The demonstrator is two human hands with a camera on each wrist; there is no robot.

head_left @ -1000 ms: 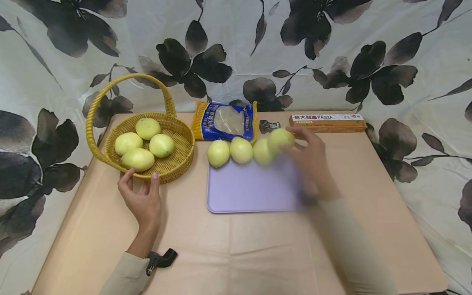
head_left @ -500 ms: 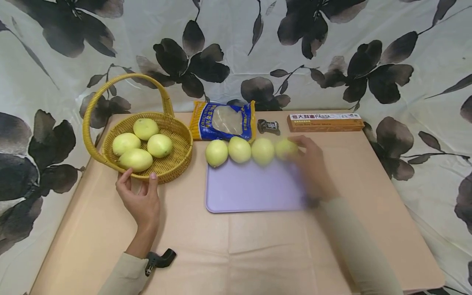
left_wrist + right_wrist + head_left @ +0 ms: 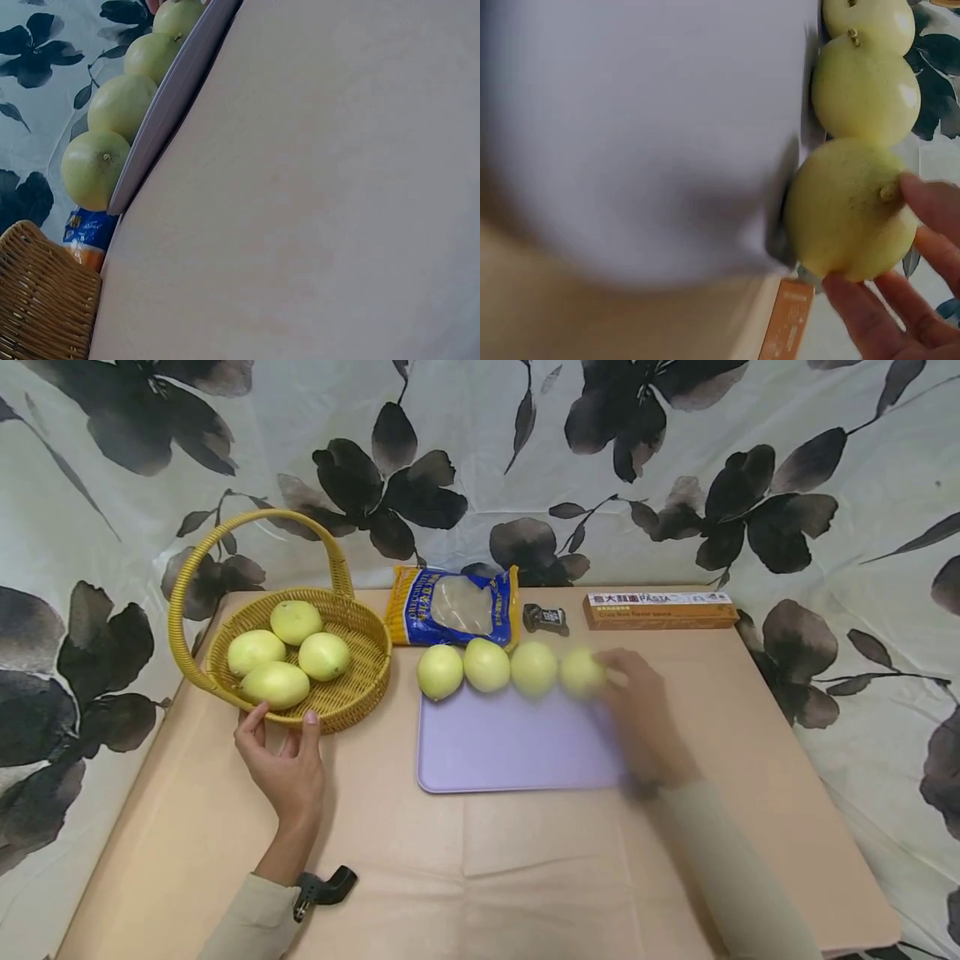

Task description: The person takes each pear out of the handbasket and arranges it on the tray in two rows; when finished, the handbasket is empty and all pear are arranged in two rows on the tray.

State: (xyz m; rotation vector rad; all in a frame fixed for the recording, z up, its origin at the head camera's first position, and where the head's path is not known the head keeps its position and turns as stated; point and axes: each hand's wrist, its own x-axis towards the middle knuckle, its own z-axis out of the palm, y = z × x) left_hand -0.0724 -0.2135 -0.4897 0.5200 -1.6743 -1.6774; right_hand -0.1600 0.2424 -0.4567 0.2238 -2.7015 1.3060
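Observation:
In the head view my right hand [image 3: 647, 722] is at the right end of a row of round yellow-green fruits. Thumb and fingers curl round the end fruit [image 3: 851, 210], which has a short stem; the thumb is at that stem in the right wrist view. Other fruits [image 3: 440, 673] [image 3: 487, 665] [image 3: 534, 668] stand beside it along the far edge of a lilac board [image 3: 517, 743]. My left hand [image 3: 288, 772] holds the near side of a yellow wicker basket [image 3: 367, 689], its fingers partly hidden there. Several similar fruits [image 3: 276, 685] lie in the basket.
Behind the row lie a blue and yellow bag [image 3: 457, 606], a small dark packet [image 3: 546, 619] and an orange-brown pasta box [image 3: 660, 612]. The basket's tall handle [image 3: 258, 517] arches above its far side. A floral cloth [image 3: 420, 485] hangs behind the table [image 3: 540, 877].
My right hand has brought the end fruit rightward and down, from overlapping the third fruit to a place beside it. The hand has drawn slightly right. My left hand and the basket have stayed put.

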